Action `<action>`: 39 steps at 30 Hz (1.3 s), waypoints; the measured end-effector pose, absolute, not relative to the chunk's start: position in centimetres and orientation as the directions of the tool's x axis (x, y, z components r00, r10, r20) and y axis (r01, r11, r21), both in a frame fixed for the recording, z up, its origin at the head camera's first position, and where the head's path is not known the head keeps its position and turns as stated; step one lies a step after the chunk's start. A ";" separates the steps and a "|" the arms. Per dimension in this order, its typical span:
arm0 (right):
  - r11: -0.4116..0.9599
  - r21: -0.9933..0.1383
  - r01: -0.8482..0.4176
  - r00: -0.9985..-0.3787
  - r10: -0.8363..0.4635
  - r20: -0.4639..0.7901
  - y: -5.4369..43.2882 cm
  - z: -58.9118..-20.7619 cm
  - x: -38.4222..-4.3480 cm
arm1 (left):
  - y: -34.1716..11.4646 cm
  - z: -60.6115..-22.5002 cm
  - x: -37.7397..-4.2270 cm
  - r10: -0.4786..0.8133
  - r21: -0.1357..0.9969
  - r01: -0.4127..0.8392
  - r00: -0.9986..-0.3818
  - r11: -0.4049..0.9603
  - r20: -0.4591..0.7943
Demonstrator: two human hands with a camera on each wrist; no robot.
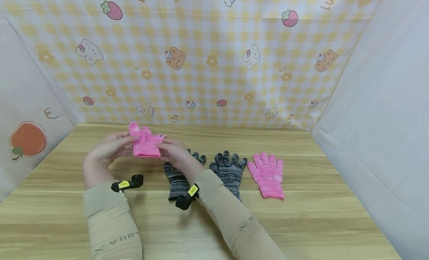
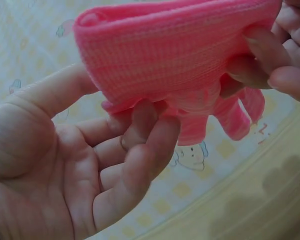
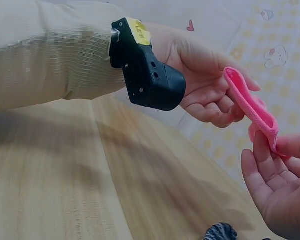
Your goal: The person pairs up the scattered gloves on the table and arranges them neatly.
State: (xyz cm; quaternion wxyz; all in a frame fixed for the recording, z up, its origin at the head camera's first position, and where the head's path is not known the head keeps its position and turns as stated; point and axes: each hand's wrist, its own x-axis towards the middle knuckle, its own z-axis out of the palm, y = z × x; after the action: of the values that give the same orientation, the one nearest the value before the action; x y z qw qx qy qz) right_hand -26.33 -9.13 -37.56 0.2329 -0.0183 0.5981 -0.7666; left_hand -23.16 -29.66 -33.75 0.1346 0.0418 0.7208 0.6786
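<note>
A pink knit glove (image 1: 147, 143) is held up above the far left part of the table, its cuff toward the person. My left hand (image 1: 112, 147) grips its left side between thumb and fingers. On the other side my right hand (image 1: 175, 152) pinches the glove near the cuff. In the left wrist view the ribbed cuff of the glove (image 2: 165, 50) is at the top and its fingers hang below. From the right wrist view the cuff opening of the glove (image 3: 252, 107) shows as a narrow slit between both hands.
Two grey-black striped gloves, one (image 1: 177, 181) partly behind the right hand and another (image 1: 229, 170) partly behind the right forearm, lie on the wooden table (image 1: 321, 222). A second pink glove (image 1: 268, 176) lies to their right. A patterned cloth (image 1: 214, 77) hangs behind.
</note>
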 end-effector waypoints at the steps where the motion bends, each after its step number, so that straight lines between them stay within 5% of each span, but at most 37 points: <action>1: -0.166 -0.928 0.333 -0.892 -0.374 -0.253 -9.0 -37.5 -26.3 | -29.5 -33.6 -23.2 0.242 0.990 -0.120 -0.961 0.078 -0.135; 25: -0.104 -0.988 0.113 -0.907 -0.417 -0.060 -4.7 -35.1 -25.6 | -24.8 -30.7 -23.5 0.130 0.967 -0.059 -0.987 0.248 -0.094; 39: -0.050 -0.999 0.007 -0.931 -0.365 0.012 -1.7 -32.9 -23.9 | -22.6 -29.6 -23.4 0.215 0.972 0.040 -0.976 0.230 -0.011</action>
State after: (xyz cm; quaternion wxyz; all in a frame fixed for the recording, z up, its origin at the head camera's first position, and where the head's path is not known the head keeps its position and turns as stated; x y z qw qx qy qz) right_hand -23.92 -1.71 -32.87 0.1307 -0.1324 0.6766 -0.7125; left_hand -23.43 -22.65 -29.61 0.0714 0.0817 0.7811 0.6149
